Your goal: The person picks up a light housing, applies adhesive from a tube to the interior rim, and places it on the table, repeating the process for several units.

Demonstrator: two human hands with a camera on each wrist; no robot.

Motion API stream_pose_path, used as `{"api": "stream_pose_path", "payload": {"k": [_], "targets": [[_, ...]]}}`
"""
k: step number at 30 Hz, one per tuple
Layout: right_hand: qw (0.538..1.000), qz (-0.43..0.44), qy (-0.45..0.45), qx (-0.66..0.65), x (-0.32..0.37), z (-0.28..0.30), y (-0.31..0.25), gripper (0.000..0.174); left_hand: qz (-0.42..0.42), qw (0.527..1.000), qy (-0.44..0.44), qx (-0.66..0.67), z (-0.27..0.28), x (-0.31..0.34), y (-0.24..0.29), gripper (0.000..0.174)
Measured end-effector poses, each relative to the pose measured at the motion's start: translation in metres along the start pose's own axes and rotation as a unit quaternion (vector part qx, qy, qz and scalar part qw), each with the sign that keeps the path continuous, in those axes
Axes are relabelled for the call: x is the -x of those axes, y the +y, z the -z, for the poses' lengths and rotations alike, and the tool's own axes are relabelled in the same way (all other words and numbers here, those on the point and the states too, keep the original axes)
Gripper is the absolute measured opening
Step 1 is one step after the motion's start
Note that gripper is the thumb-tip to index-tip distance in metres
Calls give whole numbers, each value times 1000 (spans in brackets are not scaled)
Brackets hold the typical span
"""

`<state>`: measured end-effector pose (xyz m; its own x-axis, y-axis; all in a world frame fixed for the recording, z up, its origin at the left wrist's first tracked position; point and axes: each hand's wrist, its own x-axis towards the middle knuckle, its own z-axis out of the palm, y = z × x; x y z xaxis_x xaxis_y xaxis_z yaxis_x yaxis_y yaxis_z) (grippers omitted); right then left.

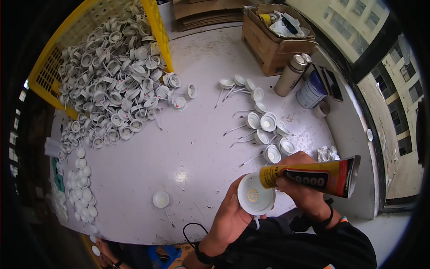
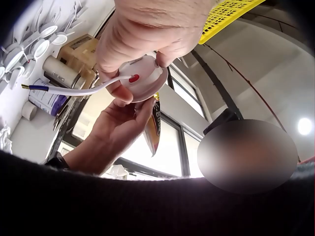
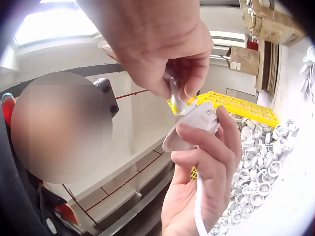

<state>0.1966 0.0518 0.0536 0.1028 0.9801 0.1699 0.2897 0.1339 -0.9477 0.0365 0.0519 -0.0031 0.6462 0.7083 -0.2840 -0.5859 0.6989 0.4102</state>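
Observation:
The left hand (image 1: 230, 215) grips a round white lamp housing (image 1: 256, 201) by its rim, its open side up with a ring of small yellow dots inside. In the left wrist view a white cable (image 2: 83, 91) comes out of the back of the housing (image 2: 147, 81). Curled round a yellow and black glue tube (image 1: 313, 178), the right hand (image 1: 301, 190) holds it tilted at the housing's right rim. The right wrist view shows the tube's end (image 3: 181, 104) close by the housing (image 3: 194, 125); whether they touch I cannot tell.
Several cabled housings (image 1: 253, 120) stand beyond the hands, one (image 1: 161, 199) to the left. A yellow crate (image 1: 163, 36) spills many white parts. White discs (image 1: 83, 193) lie far left. Cardboard box (image 1: 264, 54), metal flask (image 1: 290, 75) and blue-white can (image 1: 310, 92) stand at the back right. Another person's hand (image 1: 105, 251) shows lower left.

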Motion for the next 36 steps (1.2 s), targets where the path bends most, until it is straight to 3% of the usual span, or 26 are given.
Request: {"api": "stream_pose_path", "payload": {"k": [6,12,19,21,22,23,26,30,36], "targets": [[998,27,-11,47,-1,0,1,23,-1,1000,-4,-13,-2,0,2,54],[999,-49,6,0,0,-3,-8,25,0,1000,-8,-14,-1,-1,0,55],[992,5,-30,122,-4,1,-19,20,6,1000,-5,3,6,-2,-2,54],[985,28,-33,169,-6,4,-21,17,7,995,-74,68,15,-2,-1,50],[978,85,-32,189,-6,5,-21,19,11,995,-76,66,14,-1,0,50],[967,143,-31,208,-7,6,-20,20,5,997,-56,57,12,1,2,51],[965,153,-64,203,-6,13,-18,25,-6,999,-26,41,11,4,5,52],[971,154,-35,179,0,12,-22,28,-32,999,0,11,9,6,9,55],[968,107,-124,192,3,20,-33,32,-48,998,48,-8,3,10,7,56]]}}
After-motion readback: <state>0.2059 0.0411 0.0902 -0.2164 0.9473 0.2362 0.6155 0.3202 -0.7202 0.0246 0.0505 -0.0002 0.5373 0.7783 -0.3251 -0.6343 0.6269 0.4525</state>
